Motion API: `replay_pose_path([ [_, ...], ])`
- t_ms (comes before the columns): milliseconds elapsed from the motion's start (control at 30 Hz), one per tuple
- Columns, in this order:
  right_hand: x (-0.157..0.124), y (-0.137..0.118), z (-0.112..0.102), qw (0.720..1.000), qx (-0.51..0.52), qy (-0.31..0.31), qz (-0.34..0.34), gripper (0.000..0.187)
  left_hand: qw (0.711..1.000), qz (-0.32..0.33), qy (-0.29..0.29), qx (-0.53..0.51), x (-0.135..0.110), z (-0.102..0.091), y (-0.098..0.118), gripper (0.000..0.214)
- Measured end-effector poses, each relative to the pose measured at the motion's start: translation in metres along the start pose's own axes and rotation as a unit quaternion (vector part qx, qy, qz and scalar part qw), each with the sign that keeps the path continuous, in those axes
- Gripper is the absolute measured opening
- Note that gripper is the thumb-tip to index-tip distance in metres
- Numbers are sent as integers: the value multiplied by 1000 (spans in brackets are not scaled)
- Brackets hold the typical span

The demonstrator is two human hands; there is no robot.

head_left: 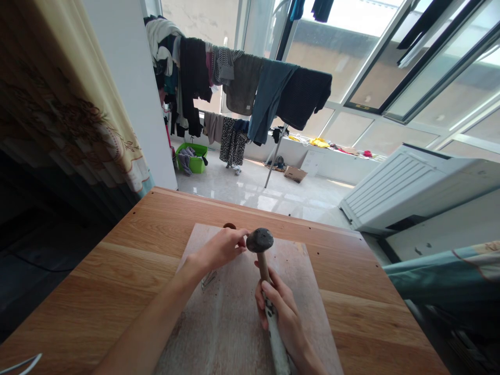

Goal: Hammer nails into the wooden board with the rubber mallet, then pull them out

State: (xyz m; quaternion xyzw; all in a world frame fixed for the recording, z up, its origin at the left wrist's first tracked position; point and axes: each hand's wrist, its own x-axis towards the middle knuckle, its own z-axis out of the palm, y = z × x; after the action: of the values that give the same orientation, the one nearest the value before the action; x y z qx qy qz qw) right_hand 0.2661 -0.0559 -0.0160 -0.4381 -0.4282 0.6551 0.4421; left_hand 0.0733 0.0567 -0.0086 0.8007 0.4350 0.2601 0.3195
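My right hand [279, 302] is wrapped round the pale, worn handle of a hammer [260, 240], whose dark, blunt head is raised over the far part of a wooden board [234, 323]. Just left of that head, my left hand [226, 246] has its fingers pinched together close above the board. What they hold, if anything, is hidden or too small to make out. Several thin nails [208, 279] lie loose on the board beside my left wrist. A small brown round thing [229, 226] sits at the board's far edge, partly behind my left hand.
The board lies on a wood-grain table [133, 245]. Beyond it are a clothes rack hung with laundry [269, 99], a green basket [198, 164] and a small cardboard box [295, 174] on the floor. A white appliance [406, 182] stands at right; a curtain [97, 104] hangs at left.
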Motion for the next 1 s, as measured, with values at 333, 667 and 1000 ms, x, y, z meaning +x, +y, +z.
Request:
replay_pose_path([
  [333,-1,-1,2,1000,-7,3,8,67,995,-20,0,99,0,-2,6,23],
  [667,-1,-2,2,1000,-21,-2,11,69,993,-21,5,115,0,0,6,30],
  [1000,0,-1,3,999,-29,-5,18,68,991,-29,6,133,1,1,5,26],
])
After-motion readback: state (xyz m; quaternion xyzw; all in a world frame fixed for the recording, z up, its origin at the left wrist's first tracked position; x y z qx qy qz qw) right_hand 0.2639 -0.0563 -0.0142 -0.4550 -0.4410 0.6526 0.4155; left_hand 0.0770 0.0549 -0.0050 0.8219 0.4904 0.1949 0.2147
